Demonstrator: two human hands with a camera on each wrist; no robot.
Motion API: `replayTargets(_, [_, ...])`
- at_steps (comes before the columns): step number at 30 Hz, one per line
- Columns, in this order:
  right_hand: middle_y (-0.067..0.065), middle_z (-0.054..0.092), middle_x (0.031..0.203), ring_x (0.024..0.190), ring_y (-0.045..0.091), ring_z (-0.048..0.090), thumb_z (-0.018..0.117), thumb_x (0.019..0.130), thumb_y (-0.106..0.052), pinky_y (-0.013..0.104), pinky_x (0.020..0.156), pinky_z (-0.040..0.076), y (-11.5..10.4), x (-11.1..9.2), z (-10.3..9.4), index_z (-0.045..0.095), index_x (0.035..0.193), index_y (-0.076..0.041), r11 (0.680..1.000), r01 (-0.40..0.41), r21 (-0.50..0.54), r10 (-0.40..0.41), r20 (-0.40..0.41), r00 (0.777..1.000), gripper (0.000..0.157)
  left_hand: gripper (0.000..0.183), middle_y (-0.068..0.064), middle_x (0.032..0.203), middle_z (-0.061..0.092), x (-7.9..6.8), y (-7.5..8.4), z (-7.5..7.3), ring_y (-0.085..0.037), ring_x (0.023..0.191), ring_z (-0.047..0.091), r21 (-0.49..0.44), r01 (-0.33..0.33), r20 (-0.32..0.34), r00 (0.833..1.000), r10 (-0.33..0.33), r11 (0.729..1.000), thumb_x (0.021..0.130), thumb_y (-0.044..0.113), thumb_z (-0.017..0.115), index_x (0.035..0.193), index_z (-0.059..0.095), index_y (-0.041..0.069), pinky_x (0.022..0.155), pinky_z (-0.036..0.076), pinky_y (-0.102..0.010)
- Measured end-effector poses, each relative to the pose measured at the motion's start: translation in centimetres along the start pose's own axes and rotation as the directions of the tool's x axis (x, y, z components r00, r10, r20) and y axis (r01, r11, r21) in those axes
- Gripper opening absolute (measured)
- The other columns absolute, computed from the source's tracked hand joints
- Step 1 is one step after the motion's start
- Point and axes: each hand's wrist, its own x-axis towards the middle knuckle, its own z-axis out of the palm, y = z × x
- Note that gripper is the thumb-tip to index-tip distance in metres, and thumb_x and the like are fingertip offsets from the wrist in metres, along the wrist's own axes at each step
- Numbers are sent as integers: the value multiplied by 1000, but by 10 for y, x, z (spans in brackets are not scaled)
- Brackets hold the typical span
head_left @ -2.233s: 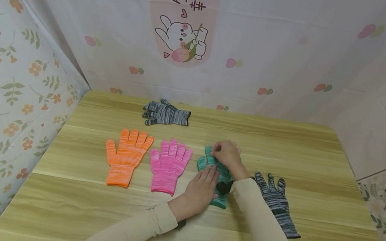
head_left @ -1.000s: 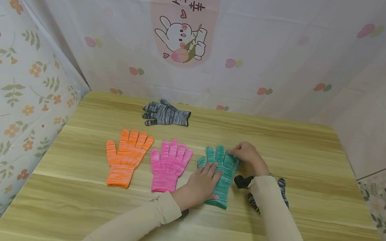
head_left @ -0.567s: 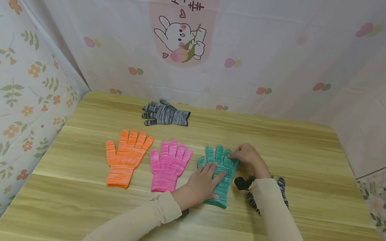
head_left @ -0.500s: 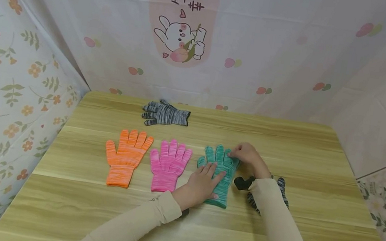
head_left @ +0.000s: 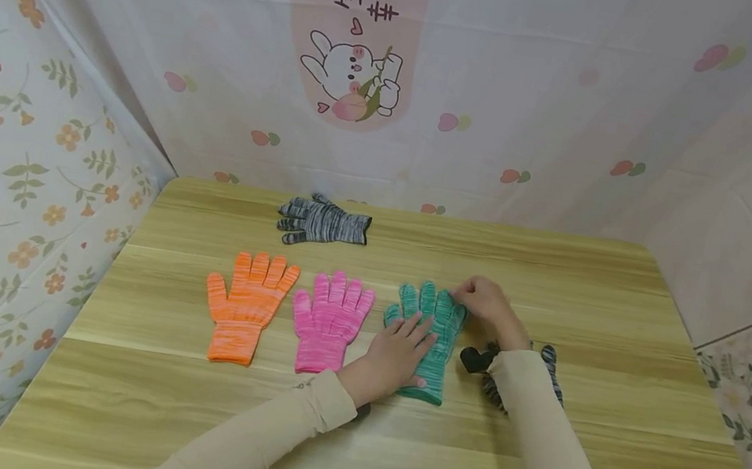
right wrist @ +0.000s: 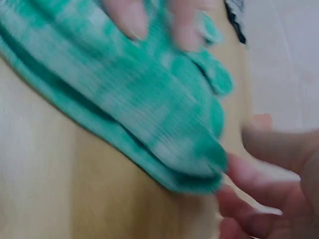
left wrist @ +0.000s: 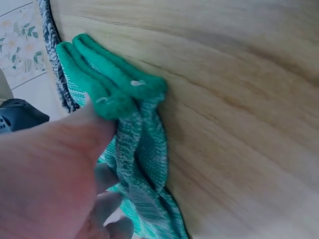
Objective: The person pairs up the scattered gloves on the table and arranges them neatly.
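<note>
A pair of green knit gloves (head_left: 441, 343) lies layered on the table, fingers pointing away; the two layers show along the edge in the right wrist view. My left hand (head_left: 393, 359) rests on the palm part with fingers spread, its thumb near the cuff (left wrist: 117, 102). Beside the outermost glove finger (right wrist: 189, 154) is my right hand (head_left: 488, 306). Its thumb (right wrist: 271, 147) stands off from the knit, while the other fingers lie close at the tip with nothing pinched between. Under the right forearm, a black-and-grey striped glove (head_left: 549, 364) is mostly hidden.
A pink glove (head_left: 329, 326) and an orange glove (head_left: 247, 304) lie flat to the left, fingers away. Toward the back edge, another striped grey glove (head_left: 329, 223) lies sideways. Patterned cloth (head_left: 518, 85) hangs behind the wooden table (head_left: 170, 415).
My right hand has moved from the middle glove fingers to the outermost one, then slightly off to the right. My left hand stays on the green gloves, its fingers shifting slightly.
</note>
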Motion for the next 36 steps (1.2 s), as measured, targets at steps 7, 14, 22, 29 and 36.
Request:
replayTargets(7, [17,63,97,87,25,55,61,88,-19,37,77,46,10,-6,-6,62,99,3,992,124,-17,-123,65,990,24,79,-2,156,17,2,-1,-4,-16,143,18,-49,-40,30,999,42,998,87,59,45,149,22,16,113,26,-32])
replayTargets(14, [12,63,86,75,21,53,59,88,-13,28,64,42,9,-11,-6,65,90,0,991,116,-63,-119,-45,992,14,82,-4,155,22,2,-3,-6,-19,141,25,-67,-68,-12,998,67,995,85,58,49,150,19,17,110,31,-33])
replayTargets(22, [11,66,81,75,24,55,57,89,-10,42,78,40,2,-13,-8,68,84,1,978,91,-190,-108,-80,991,16,82,-4,153,28,3,-3,-7,-19,139,30,-41,-74,-29,997,73,996,84,60,49,150,20,22,108,35,-35])
replayTargets(29, [10,67,82,77,25,58,58,89,-11,49,85,36,-5,-9,-5,69,83,-3,954,109,-280,-134,-72,988,15,78,-2,153,28,6,-3,-12,-18,138,30,-8,-80,23,997,80,997,82,63,47,149,21,32,108,34,-39])
replayTargets(36, [11,67,86,83,28,58,59,88,-8,48,82,32,0,-7,0,68,83,-4,943,123,-308,-156,-84,984,11,78,0,148,32,7,-3,-19,-15,133,35,50,-75,29,997,74,996,79,66,50,147,23,37,102,41,-38])
